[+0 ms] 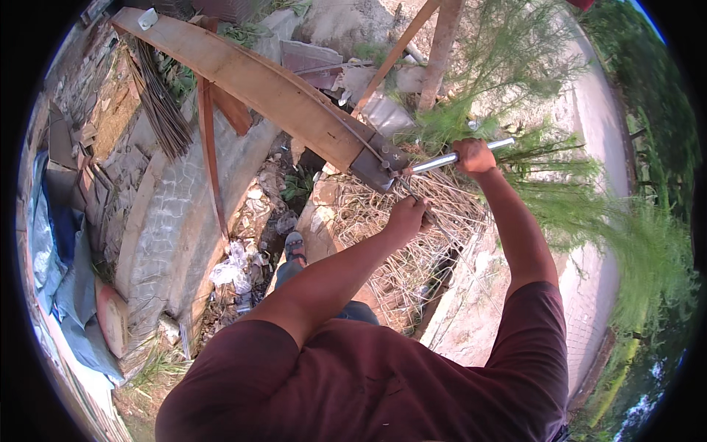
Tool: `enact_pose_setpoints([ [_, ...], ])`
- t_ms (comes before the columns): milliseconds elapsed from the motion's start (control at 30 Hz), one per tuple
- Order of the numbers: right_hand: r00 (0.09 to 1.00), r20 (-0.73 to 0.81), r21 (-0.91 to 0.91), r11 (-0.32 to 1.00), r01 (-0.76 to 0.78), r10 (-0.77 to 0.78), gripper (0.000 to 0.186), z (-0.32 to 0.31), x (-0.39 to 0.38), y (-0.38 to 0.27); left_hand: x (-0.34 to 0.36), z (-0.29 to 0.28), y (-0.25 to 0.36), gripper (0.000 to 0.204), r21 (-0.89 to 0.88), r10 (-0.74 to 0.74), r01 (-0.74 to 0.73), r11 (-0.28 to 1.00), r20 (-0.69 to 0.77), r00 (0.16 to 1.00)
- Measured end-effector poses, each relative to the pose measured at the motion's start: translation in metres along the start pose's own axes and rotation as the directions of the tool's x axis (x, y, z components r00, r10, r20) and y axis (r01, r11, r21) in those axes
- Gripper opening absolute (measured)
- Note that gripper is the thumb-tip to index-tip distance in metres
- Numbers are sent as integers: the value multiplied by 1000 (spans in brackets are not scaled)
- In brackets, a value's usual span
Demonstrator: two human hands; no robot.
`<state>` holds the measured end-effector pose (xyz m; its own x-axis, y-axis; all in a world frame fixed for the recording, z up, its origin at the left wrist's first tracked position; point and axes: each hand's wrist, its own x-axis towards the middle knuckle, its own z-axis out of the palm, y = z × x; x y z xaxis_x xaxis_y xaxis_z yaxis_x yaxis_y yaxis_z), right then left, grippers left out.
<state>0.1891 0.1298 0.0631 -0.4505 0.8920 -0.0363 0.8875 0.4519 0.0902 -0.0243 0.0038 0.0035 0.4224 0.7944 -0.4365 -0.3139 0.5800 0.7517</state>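
A long wooden beam (pixel 243 81) slopes down from the upper left to a dark metal plate with pegs (pixel 379 166) at its end. My right hand (pixel 474 155) is wrapped round a silver metal pipe (pixel 434 163) whose lower-left end meets the pegs. Just below the plate, my left hand (pixel 409 219) grips a thin steel rod (pixel 412 193) that runs between the pegs and down to the right. Beneath my hands lies a heap of short bent steel rods (pixel 375 272).
Feathery green branches (pixel 530 177) reach in at the right beside a pale path (pixel 589 265). Brown posts (pixel 390 59) rise behind the beam. A bundle of long rods (pixel 155 103), blue tarpaulin (pixel 62 265), rubble and plastic scraps (pixel 239 272) lie to the left. My sandalled foot (pixel 294 250) is below.
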Motion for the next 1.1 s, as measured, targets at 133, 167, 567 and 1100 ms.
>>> enact_pose_setpoints([
  [133, 999, -55, 50, 999, 3, 0, 17, 2, 3, 9, -4, -8, 12, 26, 100, -4, 8, 995, -41, 999],
  [167, 998, -43, 60, 998, -33, 36, 16, -5, 1, 15, -6, -7, 9, 26, 78, -11, 16, 997, -57, 998],
  [567, 806, -296, 12, 846, -533, 512, 25, 21, -60, -7, -21, -28, 19, 34, 271, -126, 153, 950, -113, 986],
  [1100, 678, -249, -61, 687, -724, 692, 20, 7, -151, -85, -248, -32, -190, 50, 406, -408, 311, 859, 178, 895],
])
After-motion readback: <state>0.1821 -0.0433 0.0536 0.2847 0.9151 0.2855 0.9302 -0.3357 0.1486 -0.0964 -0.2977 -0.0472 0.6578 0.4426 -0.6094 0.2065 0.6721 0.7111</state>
